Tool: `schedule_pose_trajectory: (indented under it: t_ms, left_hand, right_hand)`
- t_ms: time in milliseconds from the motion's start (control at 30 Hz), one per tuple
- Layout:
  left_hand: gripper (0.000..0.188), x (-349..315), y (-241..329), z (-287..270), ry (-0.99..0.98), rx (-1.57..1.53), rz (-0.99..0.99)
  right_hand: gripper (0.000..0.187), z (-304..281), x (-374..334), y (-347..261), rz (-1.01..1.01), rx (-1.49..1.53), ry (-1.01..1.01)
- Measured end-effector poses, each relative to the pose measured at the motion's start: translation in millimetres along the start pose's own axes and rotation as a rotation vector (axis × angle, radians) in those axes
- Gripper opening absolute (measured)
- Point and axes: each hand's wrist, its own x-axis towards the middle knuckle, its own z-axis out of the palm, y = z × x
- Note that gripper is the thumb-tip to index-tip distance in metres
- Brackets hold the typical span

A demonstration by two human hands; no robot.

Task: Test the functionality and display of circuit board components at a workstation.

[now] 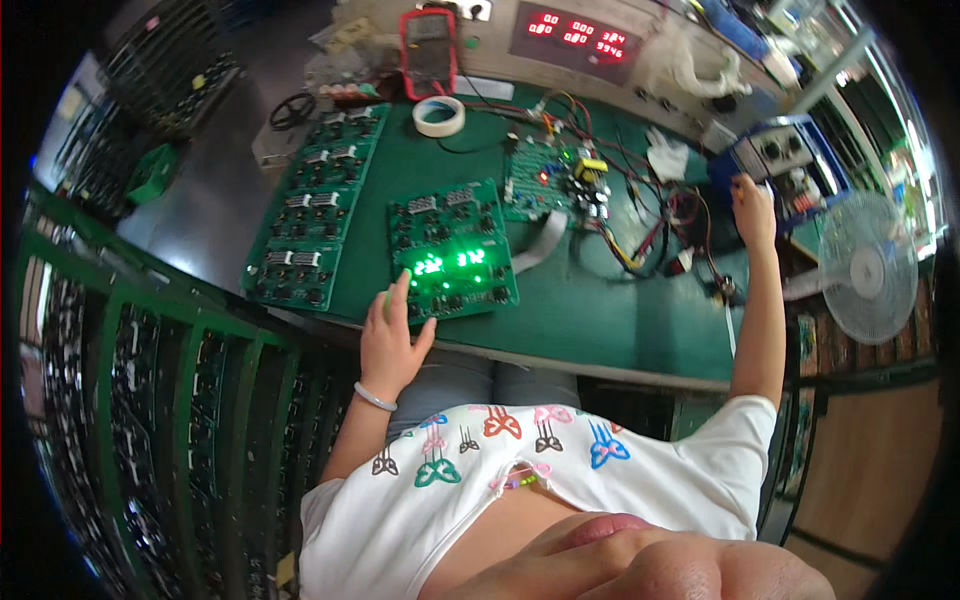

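- A green rack (150, 400) runs down the left side, its slots filled with dark boards standing on edge.
- A long panel (315, 205) of small circuit boards lies on the green mat (620, 320), left of centre and angled away.
- The left hand (392, 338) rests at the near edge of the lit board (452, 250); the index finger is stretched out and touches the board's near left corner, the other fingers are loosely spread, gripping nothing (a bracelet sits on the wrist).
- The lit board lies flat on the mat just in front of the person, two green number displays glowing near its middle.
- A tape roll (439, 115) lies behind it, and a red meter (429, 52) stands further back.
- A second board (555, 182) with wires lies just right of and behind the lit one, joined to it by a grey ribbon cable (540, 245).
- The right hand (753, 205) reaches far out to the blue box (785, 165) at the mat's right end, fingertips on its front; whether they pinch anything I cannot tell.
- A white fan (868, 265) stands at the far right.
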Motion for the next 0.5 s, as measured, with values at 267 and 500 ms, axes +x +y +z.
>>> schedule_pose_trajectory:
  t_ms: [267,500]
  left_hand:
    - [0.072,0,0,-2,0.010,0.002,0.009]
    - [0.052,1,1,-1,0.014,0.016,0.026]
  right_hand:
    - [0.026,-8,-10,-1,0.054,0.115,-0.056]
    - [0.021,-14,-8,-3,0.071,0.143,-0.062]
